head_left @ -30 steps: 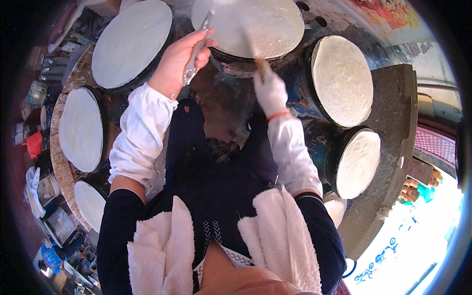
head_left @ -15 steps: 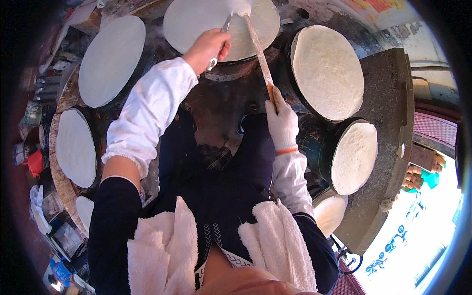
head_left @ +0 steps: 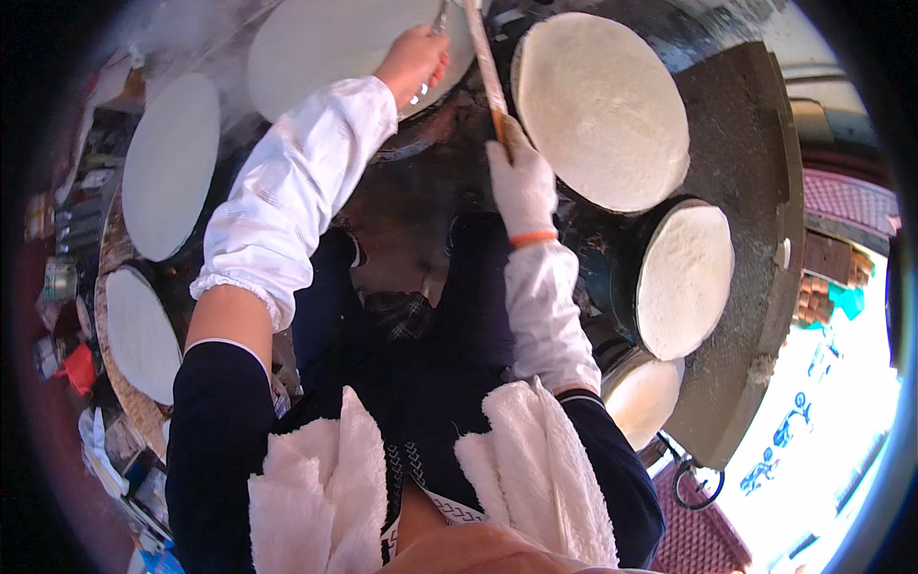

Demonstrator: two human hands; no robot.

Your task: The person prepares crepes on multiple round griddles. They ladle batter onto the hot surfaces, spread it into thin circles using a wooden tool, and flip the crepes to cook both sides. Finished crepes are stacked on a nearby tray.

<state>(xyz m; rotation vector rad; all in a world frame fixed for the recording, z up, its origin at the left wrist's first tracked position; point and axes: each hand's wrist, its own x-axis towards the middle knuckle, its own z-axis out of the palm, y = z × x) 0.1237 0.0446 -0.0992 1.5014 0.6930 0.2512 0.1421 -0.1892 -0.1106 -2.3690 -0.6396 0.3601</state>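
My bare left hand is closed round the handle of a slim metal tool over the far round griddle. Its far end is cut off by the upper edge. My right hand, in a white knit glove, grips the brown lower end of a long wooden stick. The stick slants up beside the metal tool, its upper part whitened, and its tip is out of view. A large, thin white flatbread covers the griddle beneath my left hand. Another broad flatbread lies just right of my gloved hand.
More griddles curve round me, carrying a flatbread at far left, a smaller flatbread below it, a flatbread at right and a partly hidden one. A brown counter borders the right side. Steam drifts at upper left.
The view has turned and shifted, so the far griddle now sits further left and higher. The tools' far ends and a white lump there have left the picture. Both hands keep their holds.
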